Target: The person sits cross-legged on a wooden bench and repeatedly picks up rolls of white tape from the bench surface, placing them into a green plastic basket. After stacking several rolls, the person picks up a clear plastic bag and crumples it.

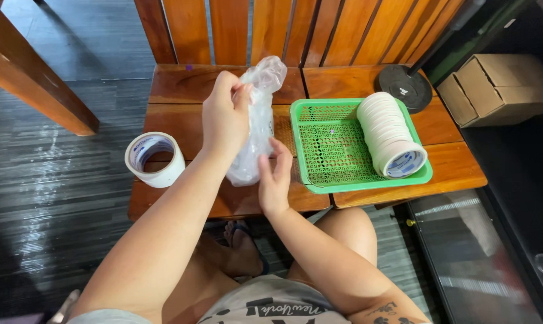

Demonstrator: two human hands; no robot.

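Left hand (225, 114) pinches the top of a clear plastic bag (256, 120), hanging it above the bench (181, 123) middle so it falls straight. Right hand (275, 177), fingers loose, touches its lower side, steadying. Tape roll (155, 159) sits at the bench's left edge; green basket (334, 150) with stacked rolls (388, 132) sits right.

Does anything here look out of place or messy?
Only slightly: one tape roll sits alone near the bench's left edge, while the other rolls lie stacked in the green basket. Nothing looks spilled or damaged.
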